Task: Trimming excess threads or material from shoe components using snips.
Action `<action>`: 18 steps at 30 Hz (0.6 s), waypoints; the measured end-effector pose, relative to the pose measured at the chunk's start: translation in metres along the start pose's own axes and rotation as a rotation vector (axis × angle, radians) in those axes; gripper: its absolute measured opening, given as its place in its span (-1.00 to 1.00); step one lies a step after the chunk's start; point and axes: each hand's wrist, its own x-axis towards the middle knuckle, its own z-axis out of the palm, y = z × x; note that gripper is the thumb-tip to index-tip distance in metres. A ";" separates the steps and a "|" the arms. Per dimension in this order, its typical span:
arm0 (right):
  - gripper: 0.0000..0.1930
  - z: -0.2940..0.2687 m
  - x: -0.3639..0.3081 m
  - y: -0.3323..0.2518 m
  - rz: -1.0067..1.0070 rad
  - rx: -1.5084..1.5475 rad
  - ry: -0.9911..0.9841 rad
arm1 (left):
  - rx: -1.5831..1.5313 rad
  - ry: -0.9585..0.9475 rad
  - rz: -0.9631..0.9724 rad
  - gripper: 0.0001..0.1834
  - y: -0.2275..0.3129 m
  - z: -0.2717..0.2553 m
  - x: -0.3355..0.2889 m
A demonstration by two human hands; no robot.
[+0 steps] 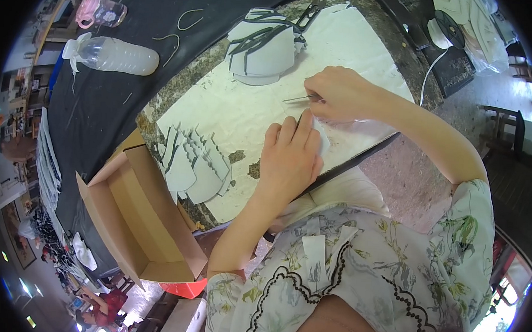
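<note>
My right hand (342, 95) is closed round a thin pointed metal tool (299, 99), its tip pointing left over the white sheet (356, 44) on the work board. Just below it my left hand (291, 152) lies with its fingers stretched out, pressing on a small white piece (323, 139) near the board's front edge. Most of that piece is hidden under the hands. Beyond my hands sits a stack of white cut pieces (265, 58) with dark strips across it. A second group of white pieces with dark wavy edges (197, 165) lies left of my left hand.
An open cardboard box (137, 213) stands at the board's left edge. A bottle of cloudy liquid (118, 55) and a pink-lidded jar (99, 11) are on the black cloth (184, 11). A spool with white cord (444, 31) is at the far right. Other people appear at lower left.
</note>
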 end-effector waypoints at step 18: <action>-0.72 0.060 -0.069 -0.035 0.372 0.044 0.506 | -0.079 0.023 -0.011 -0.60 0.003 0.004 -0.001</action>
